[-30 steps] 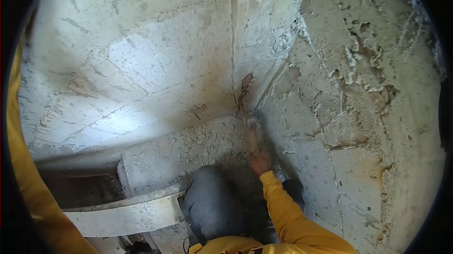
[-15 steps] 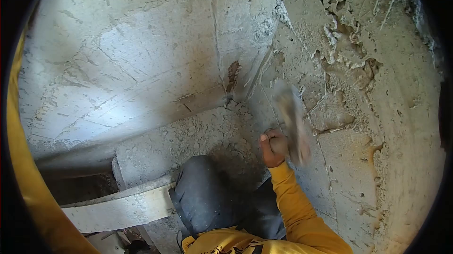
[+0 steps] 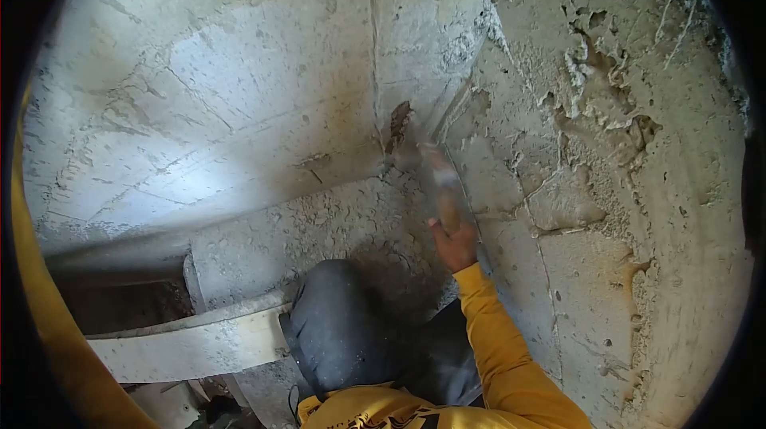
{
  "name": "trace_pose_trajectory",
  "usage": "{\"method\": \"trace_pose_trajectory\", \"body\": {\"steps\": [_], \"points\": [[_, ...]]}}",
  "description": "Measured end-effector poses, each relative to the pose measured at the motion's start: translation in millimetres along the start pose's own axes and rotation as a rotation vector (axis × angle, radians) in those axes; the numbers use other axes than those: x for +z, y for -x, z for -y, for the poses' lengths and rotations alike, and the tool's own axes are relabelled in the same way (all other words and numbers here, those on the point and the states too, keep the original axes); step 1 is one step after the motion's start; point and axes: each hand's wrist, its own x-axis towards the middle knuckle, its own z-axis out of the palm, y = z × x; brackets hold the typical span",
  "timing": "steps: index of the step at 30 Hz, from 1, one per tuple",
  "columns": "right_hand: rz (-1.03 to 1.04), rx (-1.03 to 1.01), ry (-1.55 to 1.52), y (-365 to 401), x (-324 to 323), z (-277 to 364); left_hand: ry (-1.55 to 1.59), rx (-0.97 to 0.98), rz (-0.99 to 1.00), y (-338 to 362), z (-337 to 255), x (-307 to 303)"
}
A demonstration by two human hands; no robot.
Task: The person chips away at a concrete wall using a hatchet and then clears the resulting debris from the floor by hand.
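My right hand (image 3: 456, 247) is closed around the wooden handle of a hammer-like tool (image 3: 445, 194). Motion smears the tool, and its head blurs into the wall corner. Its far end overlaps the foot of the corner, just below a narrow reddish-brown gouge (image 3: 398, 127) in the plaster. Rough mortar and crumbs cover the ledge (image 3: 343, 218) beneath. Of my left arm only a yellow sleeve (image 3: 60, 325) shows, running along the left border; the left hand is out of view.
The right wall (image 3: 574, 285) is cracked, with broken plaster higher up. Beside my bent knee (image 3: 339, 325), a pale dusty board (image 3: 191, 349) crosses in front of a dark opening (image 3: 124, 305). Debris (image 3: 171, 405) lies below the board.
My right hand has swung the tool from beside the right wall leftward to the corner. The view has shifted slightly.
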Motion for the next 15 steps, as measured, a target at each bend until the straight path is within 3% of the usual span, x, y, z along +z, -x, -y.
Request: {"method": "trace_pose_trajectory", "body": {"steps": [3,6,9,11,15], "points": [[-0.131,-0.239,-0.047,1,-18,32,0.002,0.002,0.0,0,-3,0],[-0.31,-0.349,-0.341,-13,34,-37,-0.006,0.0,-0.011,-2,-1,0],[0.13,0.086,0.412,-23,69,-86,-0.012,0.008,-0.012,0,-2,-3],[0.035,0.051,0.283,-17,65,-76,-0.03,0.023,-0.029,-4,1,-6],[0.209,0.297,0.114,-14,23,-17,-0.021,0.021,-0.009,0,1,-5]]}}
